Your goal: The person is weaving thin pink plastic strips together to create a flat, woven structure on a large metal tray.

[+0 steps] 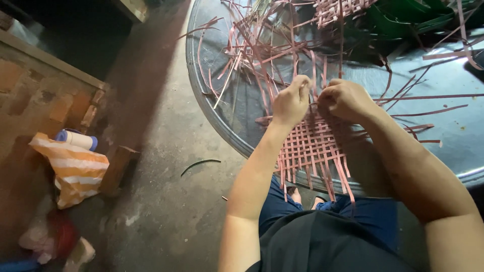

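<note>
A flat mat woven of pink strips point(311, 147) lies on the near rim of a round metal table point(242, 143), its loose ends hanging over my lap. My left hand point(291, 102) pinches a pink strip at the mat's far edge. My right hand point(347, 99) sits close beside it, fingers closed on strips at the same edge. The two hands nearly touch. Loose pink strips point(262, 48) fan out across the table beyond my hands.
Green strips point(403, 20) and another woven pink piece point(335, 9) lie at the table's far side. On the concrete floor to the left are an orange-and-white striped bag point(75, 168), a white and blue roll point(78, 139), a wooden block point(117, 166) and a brick wall point(35, 95).
</note>
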